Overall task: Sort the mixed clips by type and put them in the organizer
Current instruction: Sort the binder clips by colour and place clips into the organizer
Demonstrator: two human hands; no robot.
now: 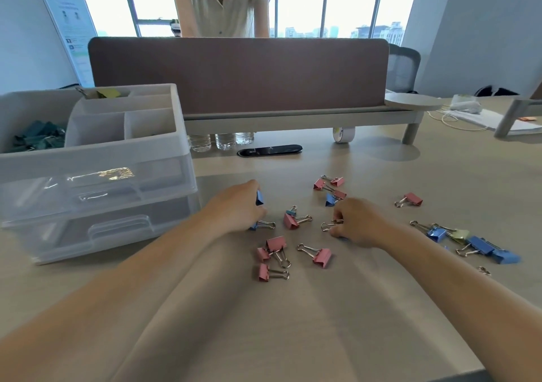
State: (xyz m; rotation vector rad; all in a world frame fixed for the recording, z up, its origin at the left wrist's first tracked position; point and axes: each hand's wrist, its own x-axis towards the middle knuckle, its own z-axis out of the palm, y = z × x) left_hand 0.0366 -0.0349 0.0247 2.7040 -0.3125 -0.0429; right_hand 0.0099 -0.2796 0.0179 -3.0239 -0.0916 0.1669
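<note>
Scattered pink and blue binder clips (322,258) on pale worktop (293,323).
Gripping blue clips (259,198) with left hand (237,208); pinching wire handle (330,224) with right hand (362,224), clip body mostly hidden.

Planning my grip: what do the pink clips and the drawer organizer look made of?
Pink binder clips: likely painted metal, matte bodies, shiny silver wire handles. White drawer organizer: apparently plastic, translucent glossy drawer fronts showing glare, opaque matte top tray.

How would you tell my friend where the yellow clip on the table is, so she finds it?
Look at the table, to the right of the right hand. A bunch of blue clips lies there, and the yellow clip sits among them. It is the only pale yellow one on the tabletop.
</note>
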